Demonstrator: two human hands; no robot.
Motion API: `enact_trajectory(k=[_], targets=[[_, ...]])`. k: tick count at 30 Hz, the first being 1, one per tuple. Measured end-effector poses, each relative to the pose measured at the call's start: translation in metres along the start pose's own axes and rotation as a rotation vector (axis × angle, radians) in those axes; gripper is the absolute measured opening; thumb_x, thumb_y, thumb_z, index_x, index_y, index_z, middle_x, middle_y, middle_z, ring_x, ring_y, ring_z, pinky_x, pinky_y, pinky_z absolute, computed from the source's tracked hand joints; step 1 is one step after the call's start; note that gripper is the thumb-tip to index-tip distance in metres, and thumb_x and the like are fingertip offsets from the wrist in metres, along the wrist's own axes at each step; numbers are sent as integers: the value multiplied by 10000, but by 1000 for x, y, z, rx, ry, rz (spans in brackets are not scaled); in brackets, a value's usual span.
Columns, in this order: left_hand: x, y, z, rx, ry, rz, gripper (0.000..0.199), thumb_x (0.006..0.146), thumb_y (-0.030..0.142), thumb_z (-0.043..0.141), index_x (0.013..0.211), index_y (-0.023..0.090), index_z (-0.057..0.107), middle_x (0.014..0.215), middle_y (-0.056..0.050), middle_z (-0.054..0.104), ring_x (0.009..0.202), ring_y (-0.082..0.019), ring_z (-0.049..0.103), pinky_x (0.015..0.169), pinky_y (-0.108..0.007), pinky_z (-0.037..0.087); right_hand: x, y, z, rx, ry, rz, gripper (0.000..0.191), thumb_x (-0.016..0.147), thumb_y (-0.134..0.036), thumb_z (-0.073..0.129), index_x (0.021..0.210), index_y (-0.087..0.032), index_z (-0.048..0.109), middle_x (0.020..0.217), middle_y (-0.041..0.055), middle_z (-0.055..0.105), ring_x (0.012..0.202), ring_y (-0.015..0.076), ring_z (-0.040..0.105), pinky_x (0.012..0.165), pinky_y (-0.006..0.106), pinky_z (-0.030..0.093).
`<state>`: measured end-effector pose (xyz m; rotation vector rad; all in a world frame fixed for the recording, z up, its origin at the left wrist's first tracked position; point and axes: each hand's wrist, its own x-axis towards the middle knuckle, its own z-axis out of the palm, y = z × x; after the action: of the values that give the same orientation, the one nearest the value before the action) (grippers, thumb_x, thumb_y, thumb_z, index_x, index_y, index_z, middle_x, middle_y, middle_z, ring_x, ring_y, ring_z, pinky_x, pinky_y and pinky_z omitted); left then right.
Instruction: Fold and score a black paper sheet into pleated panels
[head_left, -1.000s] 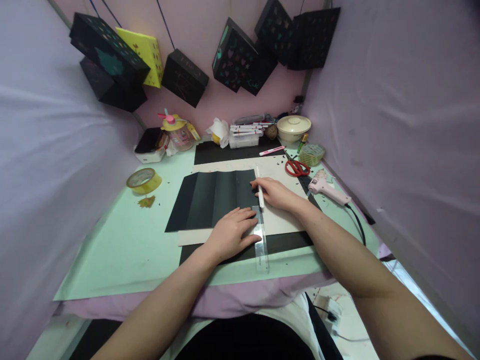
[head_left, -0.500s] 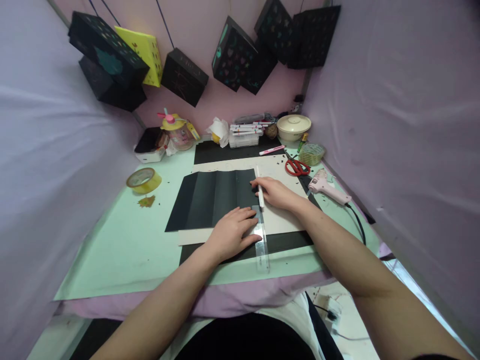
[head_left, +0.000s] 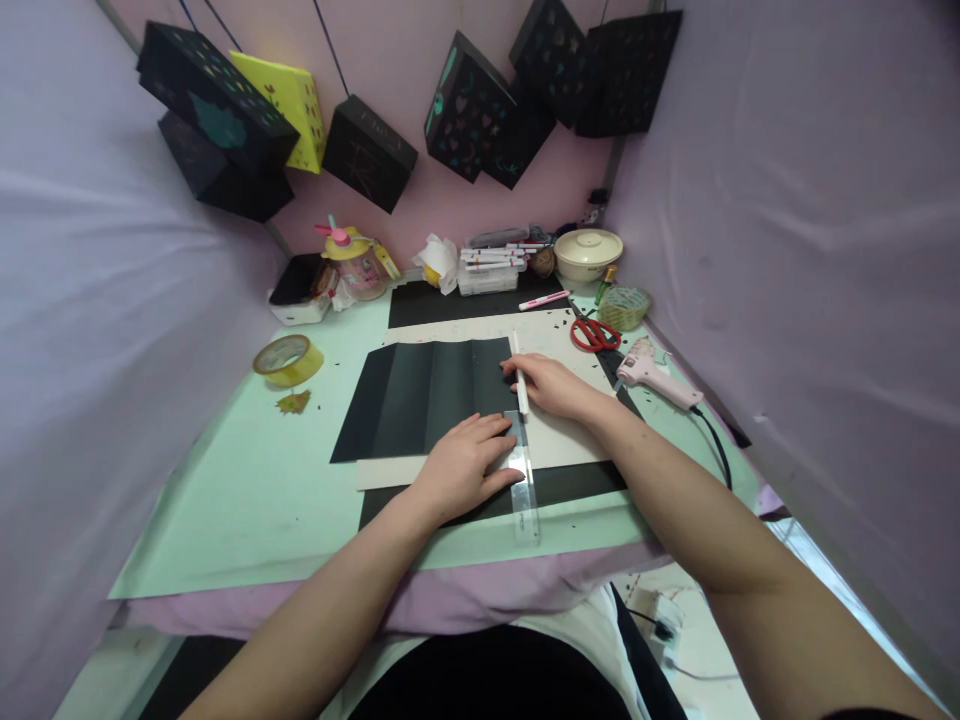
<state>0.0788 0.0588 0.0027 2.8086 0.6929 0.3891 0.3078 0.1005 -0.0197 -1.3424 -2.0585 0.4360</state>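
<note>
Handling creased black card sheet, mid-frame: likely light, bendable; grip edges. Left hand spreads fingers on clear plastic ruler; right hand pinches slim white tool.

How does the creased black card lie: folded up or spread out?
The card is spread out: its creased panels show side by side; the left hand rests on it.

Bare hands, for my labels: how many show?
2: left hand on the transparent plastic ruler and creased black sheet; right hand holding a slim white tool by the sheet's edge.
</note>
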Motion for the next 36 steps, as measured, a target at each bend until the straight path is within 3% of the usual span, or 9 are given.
enact_trajectory(k=[5, 8, 12, 16, 20, 26, 28, 33, 36], targets=[[0, 0, 0, 8, -2, -1, 383, 881, 468, 581, 1133, 187, 645, 1323, -111, 587, 1269, -261, 508, 1092, -466, 383, 0, -5, -3, 18, 7, 3, 259, 842, -173, 549, 1090, -208, 615, 1105, 94, 667, 1026, 229, 602, 883, 359, 456], [0, 0, -1, 8, -10, -4, 382, 885, 464, 577, 1137, 185, 643, 1334, -111, 579, 1272, -261, 506, 1094, -465, 381, 1, -14, -10, 82, 159, 30, 228, 878, -255, 543, 1095, -220, 604, 1110, 82, 665, 1017, 223, 609, 878, 352, 451], [0, 0, 0, 10, -22, -10, 383, 886, 467, 574, 1142, 189, 639, 1339, -104, 576, 1273, -259, 504, 1095, -465, 378, 1, -23, -20, 341, 372, 130, 319, 942, -448, 433, 1107, -212, 569, 850, 37, 675, 685, 155, 616, 684, 293, 471], [0, 1, -1, 13, -29, -10, 389, 892, 473, 562, 1152, 191, 630, 1342, -101, 574, 1274, -256, 501, 1097, -465, 373, 1, -25, -24, 518, 252, 201, 410, 928, -531, 398, 1019, -189, 606, 710, 13, 631, 540, 115, 539, 545, 251, 422], [0, 2, -2, 31, -28, -5, 393, 896, 478, 552, 1149, 187, 629, 1330, -112, 581, 1271, -260, 504, 1094, -467, 372, 0, -23, -25, 533, 125, 289, 257, 799, -433, 612, 884, -191, 616, 725, 4, 641, 588, 118, 547, 567, 249, 418], [0, 3, -2, 44, -42, -14, 395, 894, 479, 553, 1150, 187, 627, 1343, -110, 572, 1278, -262, 496, 1104, -469, 352, -3, -22, -27, 467, 141, 366, 192, 813, -357, 529, 693, -209, 504, 504, -54, 518, 505, 112, 472, 529, 242, 352], [0, 3, -1, 39, -42, -18, 395, 892, 477, 557, 1151, 187, 628, 1340, -113, 574, 1283, -261, 491, 1108, -468, 345, -3, -23, -26, 469, 103, 374, 206, 821, -352, 506, 674, -207, 492, 484, -55, 507, 487, 110, 466, 516, 238, 344], [0, 4, -2, 33, -36, -14, 388, 900, 477, 542, 1150, 192, 628, 1337, -114, 577, 1284, -258, 490, 1111, -475, 334, -3, -27, -22, 551, -145, 361, 210, 803, -373, 522, 736, -182, 576, 557, -23, 586, 493, 111, 495, 505, 235, 360], [0, 4, -3, 39, -38, -9, 389, 903, 477, 538, 1147, 189, 627, 1340, -116, 574, 1284, -259, 490, 1108, -474, 337, -3, -26, -20, 508, -135, 331, 174, 754, -344, 574, 697, -179, 567, 552, -34, 569, 496, 100, 472, 518, 229, 358]])
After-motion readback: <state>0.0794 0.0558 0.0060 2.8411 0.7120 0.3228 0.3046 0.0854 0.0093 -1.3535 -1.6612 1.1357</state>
